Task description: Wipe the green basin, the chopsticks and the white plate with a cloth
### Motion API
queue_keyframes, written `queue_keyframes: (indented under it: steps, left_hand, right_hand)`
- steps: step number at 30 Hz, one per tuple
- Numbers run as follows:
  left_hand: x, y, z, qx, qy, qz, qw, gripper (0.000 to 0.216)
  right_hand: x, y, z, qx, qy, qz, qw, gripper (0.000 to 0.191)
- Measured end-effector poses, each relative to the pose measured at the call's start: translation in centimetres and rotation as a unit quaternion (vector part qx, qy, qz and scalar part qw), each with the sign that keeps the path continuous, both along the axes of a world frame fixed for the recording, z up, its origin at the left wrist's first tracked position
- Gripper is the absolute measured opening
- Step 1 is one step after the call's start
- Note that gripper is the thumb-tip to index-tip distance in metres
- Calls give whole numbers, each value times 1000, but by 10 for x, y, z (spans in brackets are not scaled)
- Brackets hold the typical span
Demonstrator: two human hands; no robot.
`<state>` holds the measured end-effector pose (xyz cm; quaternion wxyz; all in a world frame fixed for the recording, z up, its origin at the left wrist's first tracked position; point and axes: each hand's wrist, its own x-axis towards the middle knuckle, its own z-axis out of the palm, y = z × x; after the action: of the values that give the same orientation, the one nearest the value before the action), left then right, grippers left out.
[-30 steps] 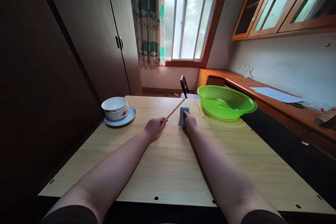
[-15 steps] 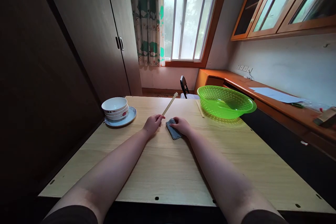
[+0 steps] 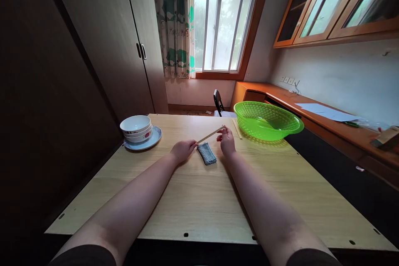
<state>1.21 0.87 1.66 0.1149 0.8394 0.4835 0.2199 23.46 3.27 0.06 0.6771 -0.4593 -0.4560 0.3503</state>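
My left hand (image 3: 183, 150) is closed around the near end of a wooden chopstick (image 3: 209, 135) that slants up and to the right above the table. My right hand (image 3: 226, 140) pinches the chopstick's far end with its fingertips. A small grey-blue cloth (image 3: 206, 153) lies flat on the wooden table (image 3: 199, 191) between the two hands, touched by neither. Another chopstick (image 3: 237, 128) lies on the table beside the green plastic basket (image 3: 267, 120).
A stack of white bowls (image 3: 136, 127) on a plate (image 3: 143, 141) stands at the table's left. A dark chair (image 3: 218, 102) is behind the table. A wardrobe (image 3: 137, 41) is on the left, and a wooden counter (image 3: 327, 129) with papers runs along the right wall.
My right hand has let go of the cloth and gone up to the chopstick's far end. The chopstick has tipped lower and to the right. The cloth now lies on the table.
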Motion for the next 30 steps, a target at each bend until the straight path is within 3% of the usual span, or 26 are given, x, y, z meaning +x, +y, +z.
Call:
queue_keyframes:
  steps: [9, 16, 19, 24, 27, 30]
  left_hand:
    - [-5, 5, -1, -17, -18, 0, 1000, 34]
    - [-3, 6, -3, -22, -49, 12, 998, 31]
    - [-3, 7, -6, -10, -74, 30, 997, 31]
    - [-3, 8, -6, -27, -81, 39, 996, 30]
    - [-3, 7, -6, -35, -77, 34, 996, 30]
    - [-3, 6, -5, -44, -71, 30, 996, 29]
  right_hand:
    - [2, -5, 16, 16, 164, 40, 986, 31]
    - [13, -3, 31, 26, 201, 64, 977, 30]
    - [26, 2, 38, 68, 200, 1, 977, 29]
    - [53, 11, 29, 106, 154, -200, 962, 29]
    - [61, 13, 15, 86, 93, -239, 963, 27]
    - [63, 14, 2, 59, -33, -252, 965, 27]
